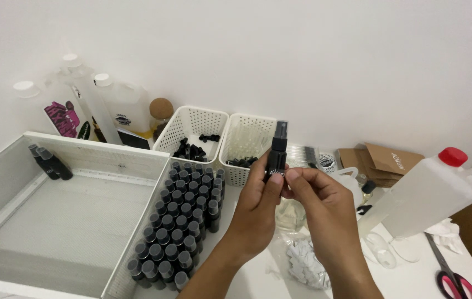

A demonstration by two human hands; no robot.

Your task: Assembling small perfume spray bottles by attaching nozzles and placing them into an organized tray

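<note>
1. Two white perforated baskets (192, 119) are standing behind the white tray (103, 158).
2. Two black bottles (50, 162) are lying in the tray's far left corner.
3. One pair of pink-handled scissors (449, 274) is lying far right of the tray.
4. One red-capped jug (432, 194) is leaning right of the tray.

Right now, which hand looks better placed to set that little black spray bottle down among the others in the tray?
Probably the left hand: it wraps the spray bottle and is nearer the rows of black bottles; the right hand only pinches it.

Bottle rows (183, 221) right of tray (53, 221), baskets (192, 127) behind
</note>
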